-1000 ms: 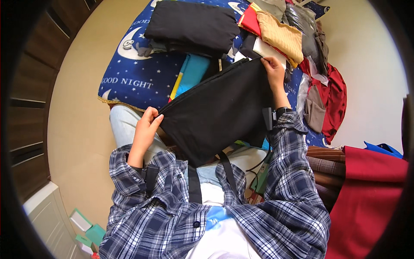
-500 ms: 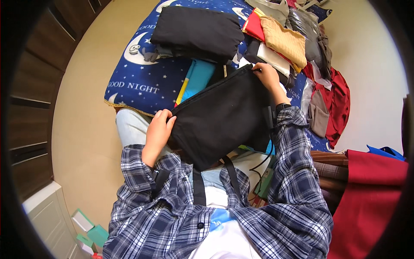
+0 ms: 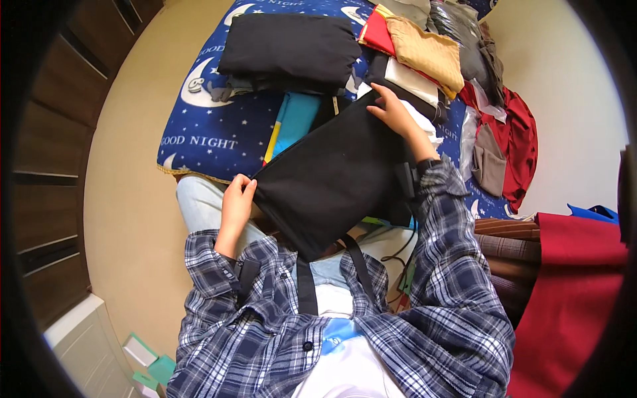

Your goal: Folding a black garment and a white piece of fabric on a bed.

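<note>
A folded black cloth point(image 3: 332, 172) lies slanted across my lap, its upper edge running from lower left to upper right. At its left corner, my left hand point(image 3: 237, 205) pinches the edge between thumb and fingers. My right hand point(image 3: 401, 123) is at the upper right end of the cloth, thumb and forefinger apart, the fingertips touching or just over the edge. Whether the cloth is a garment I cannot tell. Beyond it, a turquoise and yellow cloth point(image 3: 292, 126) shows partly from underneath.
A blue moon-patterned blanket point(image 3: 199, 123) bears a thick folded black stack point(image 3: 288, 53), a tan folded cloth point(image 3: 428, 53) and dark red fabric point(image 3: 521, 146). More red fabric point(image 3: 577, 298) hangs at the right. Brown cabinets point(image 3: 53, 132) line the left; a dark cable point(image 3: 398, 255) dangles beside my right arm.
My right hand has loosened from a pinch, its thumb and forefinger now spread. My left hand still grips the left corner. The whole view has shifted slightly.
</note>
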Available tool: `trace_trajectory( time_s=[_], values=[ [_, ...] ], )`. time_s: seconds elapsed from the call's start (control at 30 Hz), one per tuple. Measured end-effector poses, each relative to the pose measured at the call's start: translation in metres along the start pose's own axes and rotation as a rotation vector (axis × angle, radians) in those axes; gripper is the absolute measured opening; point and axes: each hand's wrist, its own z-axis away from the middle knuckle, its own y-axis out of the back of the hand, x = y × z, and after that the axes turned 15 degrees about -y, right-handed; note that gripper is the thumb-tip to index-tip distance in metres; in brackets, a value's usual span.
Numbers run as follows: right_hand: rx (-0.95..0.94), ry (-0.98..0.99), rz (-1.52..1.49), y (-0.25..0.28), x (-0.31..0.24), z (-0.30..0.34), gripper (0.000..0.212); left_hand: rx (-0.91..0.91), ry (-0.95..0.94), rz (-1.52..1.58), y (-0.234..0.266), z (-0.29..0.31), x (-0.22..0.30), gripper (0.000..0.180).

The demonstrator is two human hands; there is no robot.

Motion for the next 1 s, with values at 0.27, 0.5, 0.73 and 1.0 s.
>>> trace_trajectory(
  time_s=[0.27, 0.5, 0.73, 1.0],
  values=[
    [-0.007, 0.570, 0.325, -0.008, -0.052, 0.148, 0.037, -0.017, -0.032, 0.095, 0.001, -0.001, -0.007, 0.020],
    [-0.044, 0.485, 0.560, -0.065, -0.001, 0.192, 0.053, -0.041, -0.038, 0.107, -0.001, -0.008, -0.017, 0.019],
    [0.178, 0.241, 0.616, -0.054, 0.035, 0.161, 0.053, -0.058, -0.044, 0.105, -0.001, -0.007, -0.019, 0.019],
    [0.149, -0.574, 0.399, -0.024, 0.121, 0.138, 0.052, -0.062, -0.083, 0.163, -0.004, -0.006, -0.031, 0.017]
  ],
)
